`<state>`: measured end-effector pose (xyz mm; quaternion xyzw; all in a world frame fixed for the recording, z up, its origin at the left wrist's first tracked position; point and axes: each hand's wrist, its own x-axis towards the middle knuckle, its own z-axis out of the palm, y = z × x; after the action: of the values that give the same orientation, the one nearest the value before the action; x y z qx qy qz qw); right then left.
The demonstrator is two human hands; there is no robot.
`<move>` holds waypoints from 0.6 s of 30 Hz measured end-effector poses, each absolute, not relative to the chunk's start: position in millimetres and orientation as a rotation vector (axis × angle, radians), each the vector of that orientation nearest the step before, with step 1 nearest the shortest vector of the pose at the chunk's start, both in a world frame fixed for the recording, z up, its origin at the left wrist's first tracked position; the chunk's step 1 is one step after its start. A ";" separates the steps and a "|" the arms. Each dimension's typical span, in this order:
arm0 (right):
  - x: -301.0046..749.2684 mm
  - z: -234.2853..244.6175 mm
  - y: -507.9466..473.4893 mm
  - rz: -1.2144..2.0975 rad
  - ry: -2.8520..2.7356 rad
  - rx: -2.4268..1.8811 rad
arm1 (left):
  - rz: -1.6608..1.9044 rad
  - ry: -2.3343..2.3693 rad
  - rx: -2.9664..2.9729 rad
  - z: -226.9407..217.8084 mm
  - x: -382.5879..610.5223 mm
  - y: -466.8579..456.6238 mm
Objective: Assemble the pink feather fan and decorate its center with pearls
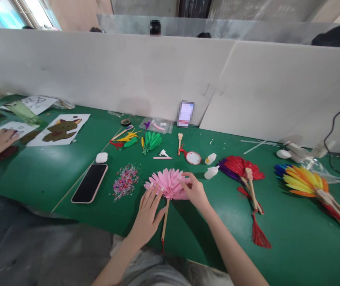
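The person's pink petal fan (pixel 170 180) lies on the green table (pixel 300 250) directly in front of them, petals spread away from the body and its slim wooden handle (pixel 165 222) pointing back toward the lap, ending in a red cord (pixel 163 245). The left hand (pixel 149 212) rests with its fingers extended and slightly apart over the fan's left petals, thumb standing away near the handle, the hand wide rather than closed. The right hand (pixel 196 190) curves over the right edge of the petals with thumb and fingers bent; whether it pinches a petal or merely touches it cannot be told. Left of the fan lie a heap of multicoloured sequins (pixel 125 180) and a dark-screened phone (pixel 90 183), with a white earbud case (pixel 101 158) just beyond the phone. Past the fan are a bunch of green petals (pixel 152 141) and a red-rimmed round disc (pixel 193 157); near the right hand, a white nozzle bottle (pixel 211 172) lies tilted. Farther right are a red petal fan (pixel 241 167) with a red tassel (pixel 260 232) and a yellow-and-orange fan (pixel 303 180). At far left, another person's hand (pixel 1 141) rests over paper, near a sheet bearing a brown cat picture (pixel 59 129).
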<state>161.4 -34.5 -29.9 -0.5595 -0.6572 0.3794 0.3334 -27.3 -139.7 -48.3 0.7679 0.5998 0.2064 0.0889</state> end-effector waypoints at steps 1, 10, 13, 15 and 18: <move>161.2 -30.4 -35.0 0.972 -1.725 -1.474 | 0.618 1.784 2.290 -48.4 -26.8 -139.7; 163.4 -24.3 -41.0 0.747 -1.810 -1.619 | 0.597 1.779 2.313 -46.8 -22.3 -139.6; 166.9 -22.6 -41.1 0.691 -1.809 -1.662 | 0.571 1.783 2.339 -44.7 -21.5 -139.2; 171.3 -21.5 -40.9 0.659 -1.801 -1.679 | 0.558 1.786 2.366 -43.4 -20.6 -138.6; 180.8 -18.1 -42.7 0.612 -1.779 -1.681 | 0.537 1.790 2.414 -42.2 -18.2 -137.4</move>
<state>180.8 -42.7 -18.1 -0.6346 -0.6716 0.2309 0.3047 -18.2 -137.4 -42.2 0.7899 0.5858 0.1758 0.0444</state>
